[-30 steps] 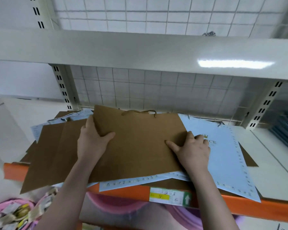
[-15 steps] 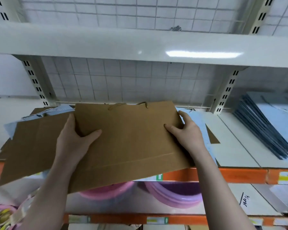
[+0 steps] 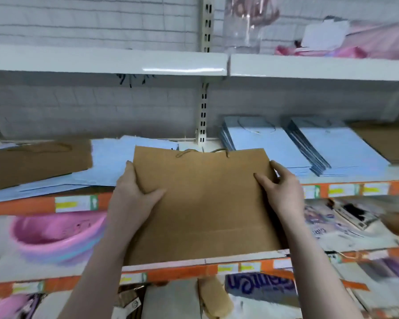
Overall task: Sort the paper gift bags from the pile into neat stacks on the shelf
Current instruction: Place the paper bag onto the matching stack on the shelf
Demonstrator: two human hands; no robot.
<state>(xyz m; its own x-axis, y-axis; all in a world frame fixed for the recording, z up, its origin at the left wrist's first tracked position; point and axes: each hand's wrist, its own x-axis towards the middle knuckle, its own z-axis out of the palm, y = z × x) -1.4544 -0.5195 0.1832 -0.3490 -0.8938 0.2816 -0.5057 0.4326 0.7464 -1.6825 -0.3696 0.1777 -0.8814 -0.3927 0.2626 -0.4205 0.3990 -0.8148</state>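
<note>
I hold a flat brown paper gift bag (image 3: pixel 205 203) with cord handles in front of the shelf, lifted off the pile. My left hand (image 3: pixel 134 194) grips its left edge, thumb on top. My right hand (image 3: pixel 279 189) grips its right edge the same way. The mixed pile (image 3: pixel 106 166) of light blue and brown bags lies on the shelf at the left. Two neat stacks of light blue bags (image 3: pixel 270 148) (image 3: pixel 339 146) lie on the shelf to the right, and a brown stack (image 3: pixel 387 139) sits at the far right.
The shelf (image 3: pixel 355 188) has an orange front edge with price labels. A white upright post (image 3: pixel 203 116) divides the bays. A pink plastic basin (image 3: pixel 55 236) sits on the lower shelf at left, printed packages (image 3: pixel 332 224) at right. Another white shelf (image 3: pixel 124 61) hangs overhead.
The brown bag has come off the pile and moved right and towards me in both hands. My view has swung right, bringing the blue stacks into sight.
</note>
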